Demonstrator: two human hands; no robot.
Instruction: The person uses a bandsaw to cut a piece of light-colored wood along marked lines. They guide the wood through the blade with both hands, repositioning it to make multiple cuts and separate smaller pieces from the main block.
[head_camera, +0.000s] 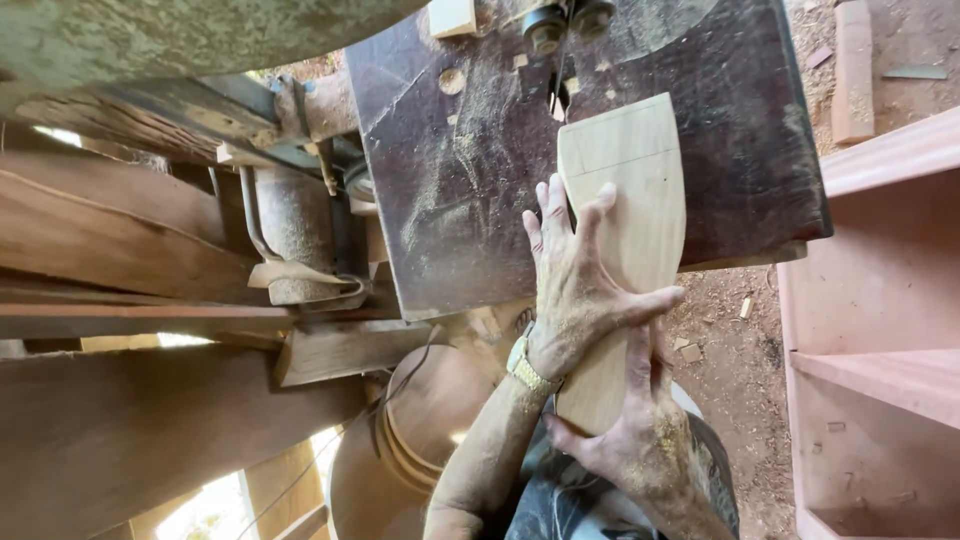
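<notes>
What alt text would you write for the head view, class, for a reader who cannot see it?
Two bare hands press a pale curved wooden board flat on a dark, sawdust-strewn saw table, its far end at the blade. The left hand lies spread on top; the right hand grips the near end.

Sawdust-strewn dirt floor (740, 350), pink wooden shelves (880, 300), stacked planks (120, 230), daylight

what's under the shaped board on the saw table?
The pale curved board lies flat on the dark, sawdust-strewn saw table. Its near end overhangs the edge, held by the left hand on top and the right hand. The table surface beneath it is covered.
</notes>
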